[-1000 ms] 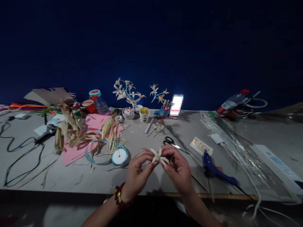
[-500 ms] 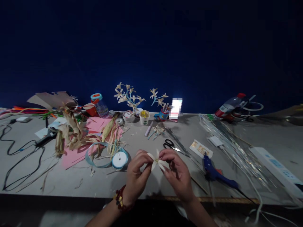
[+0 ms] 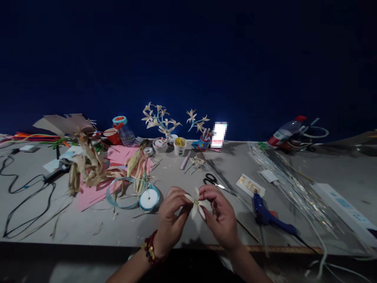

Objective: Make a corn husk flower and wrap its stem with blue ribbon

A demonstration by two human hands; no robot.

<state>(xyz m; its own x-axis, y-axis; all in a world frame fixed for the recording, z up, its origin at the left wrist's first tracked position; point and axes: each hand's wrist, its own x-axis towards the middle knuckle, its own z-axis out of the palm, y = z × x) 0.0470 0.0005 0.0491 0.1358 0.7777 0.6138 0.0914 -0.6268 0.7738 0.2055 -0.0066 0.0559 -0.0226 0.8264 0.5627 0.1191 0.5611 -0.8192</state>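
Observation:
Between my hands is a pale cream handmade flower [image 3: 196,203] with several pointed petals and a small yellowish centre. My left hand [image 3: 174,212], with a beaded bracelet at the wrist, pinches it from the left. From the other side, my right hand [image 3: 220,214] grips a petal between thumb and fingers. Black-handled scissors [image 3: 210,179] lie just beyond my right hand. To the left of my left hand rests a spool of light blue ribbon [image 3: 149,198], partly unrolled.
Dried corn husks [image 3: 91,169] lie over pink paper [image 3: 91,194] at left. Finished flower branches [image 3: 160,118] stand at the back. A blue glue gun [image 3: 269,216] lies on the right, near clear-wrapped wires [image 3: 294,188] and a white power strip [image 3: 343,208].
The flower has turned slightly in my fingers and shifted a little to the right, so its petals point differently. Both hands keep nearly the same place.

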